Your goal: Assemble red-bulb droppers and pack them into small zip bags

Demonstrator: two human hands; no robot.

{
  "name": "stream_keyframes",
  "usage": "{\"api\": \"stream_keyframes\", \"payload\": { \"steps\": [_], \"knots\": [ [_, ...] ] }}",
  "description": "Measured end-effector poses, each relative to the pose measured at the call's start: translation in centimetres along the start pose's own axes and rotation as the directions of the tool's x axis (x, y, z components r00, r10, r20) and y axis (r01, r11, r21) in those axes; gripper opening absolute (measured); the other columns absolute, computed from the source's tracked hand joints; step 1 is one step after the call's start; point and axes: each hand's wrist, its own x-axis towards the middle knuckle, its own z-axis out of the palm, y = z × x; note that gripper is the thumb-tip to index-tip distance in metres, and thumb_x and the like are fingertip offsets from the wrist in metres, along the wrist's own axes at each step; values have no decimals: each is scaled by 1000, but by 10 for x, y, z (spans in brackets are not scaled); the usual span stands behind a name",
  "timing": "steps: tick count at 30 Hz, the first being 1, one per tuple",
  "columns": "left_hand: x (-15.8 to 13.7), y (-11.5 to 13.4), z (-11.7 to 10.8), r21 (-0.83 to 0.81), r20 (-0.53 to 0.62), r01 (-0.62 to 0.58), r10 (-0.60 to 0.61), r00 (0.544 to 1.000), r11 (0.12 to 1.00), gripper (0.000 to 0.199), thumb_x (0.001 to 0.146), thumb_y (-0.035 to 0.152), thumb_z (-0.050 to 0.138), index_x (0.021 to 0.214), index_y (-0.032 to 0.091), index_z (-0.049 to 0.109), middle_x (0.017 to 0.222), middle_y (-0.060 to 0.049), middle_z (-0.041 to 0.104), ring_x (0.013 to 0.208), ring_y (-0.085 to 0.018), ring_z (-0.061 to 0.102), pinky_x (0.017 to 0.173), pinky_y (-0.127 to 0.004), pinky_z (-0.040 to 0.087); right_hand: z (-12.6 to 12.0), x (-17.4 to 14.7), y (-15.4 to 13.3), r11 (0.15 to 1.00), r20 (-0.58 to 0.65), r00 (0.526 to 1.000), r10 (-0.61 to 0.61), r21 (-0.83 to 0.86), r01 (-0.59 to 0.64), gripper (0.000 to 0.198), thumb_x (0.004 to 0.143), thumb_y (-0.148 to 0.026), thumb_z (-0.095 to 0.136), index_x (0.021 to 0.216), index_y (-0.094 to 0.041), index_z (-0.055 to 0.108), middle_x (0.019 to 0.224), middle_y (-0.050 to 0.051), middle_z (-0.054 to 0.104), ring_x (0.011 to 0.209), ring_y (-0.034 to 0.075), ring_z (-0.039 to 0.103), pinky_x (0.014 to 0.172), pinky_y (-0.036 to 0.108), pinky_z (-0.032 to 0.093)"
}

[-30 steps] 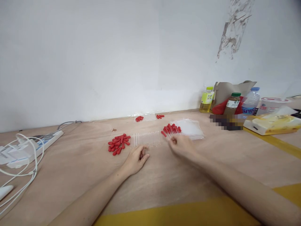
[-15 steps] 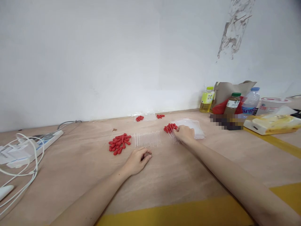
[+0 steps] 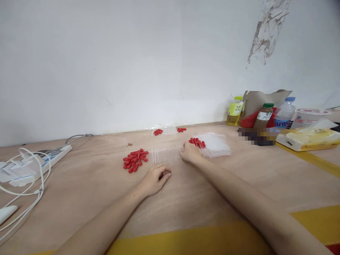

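My right hand [image 3: 190, 152] is at the right end of a row of clear, thin dropper tubes [image 3: 163, 157], fingers bent together and tips partly hidden; what they hold, if anything, I cannot make out. Just right of it lie several droppers fitted with red rubber bulbs [image 3: 198, 142], their clear stems partly behind the hand. My left hand [image 3: 156, 178] rests on the table in front of the tube row, loosely curled, thumb apart from the fingers, holding nothing. A pile of loose red rubber bulbs [image 3: 135, 160] lies left of the tubes.
Clear plastic bags [image 3: 219, 144] lie at the right. Bags with red bulbs [image 3: 158, 132] sit by the wall. A power strip [image 3: 55, 161] with white cables [image 3: 39, 191] is at left; bottles [image 3: 233, 112] and a tissue pack [image 3: 305, 140] stand at right.
My right hand has moved left, from the red-bulbed droppers to the end of the tube row. The bulbed droppers lie slightly farther right. My left hand stays put.
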Motion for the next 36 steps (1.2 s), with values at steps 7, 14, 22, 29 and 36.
{"api": "stream_keyframes", "payload": {
  "steps": [7,14,22,29,36],
  "knots": [
    [-8,-33,-53,465,-240,324,-235,942,824,11,71,26,56,65,18,52,78,-7,52,79,-25,51,66,-33,40,8,17,-9,995,92,991,92,16,-94,32,68,-21,53,98,-11,59,97,18,62,89,27,59,65,32,43],
    [-21,-61,-89,344,-27,546,-573,819,764,18,56,28,64,64,19,51,62,-3,56,56,-21,52,43,-25,32,8,19,-16,991,109,985,134,-2,-135,32,65,-17,55,96,-12,60,94,17,63,90,27,58,79,42,36],
    [-19,-60,-85,333,-32,559,-583,812,759,11,56,18,56,59,19,45,61,-2,55,56,-19,51,45,-24,30,-3,7,-10,997,51,996,73,27,-75,23,70,-20,49,90,-14,60,92,14,63,87,25,58,75,36,35],
    [-19,-51,-88,341,-51,553,-573,818,760,16,48,15,55,49,19,40,49,0,49,45,-18,47,42,-24,25,-13,-32,33,928,-185,920,-346,79,365,20,80,-23,42,89,-17,59,87,6,61,82,16,54,72,27,33],
    [-15,-38,-94,189,-158,495,-472,868,848,9,56,17,59,57,19,50,52,0,53,48,-18,50,43,-25,32,-12,-59,56,834,-318,808,-496,87,546,17,81,-22,43,88,-17,58,83,5,60,82,16,52,75,30,30]
  ]
}}
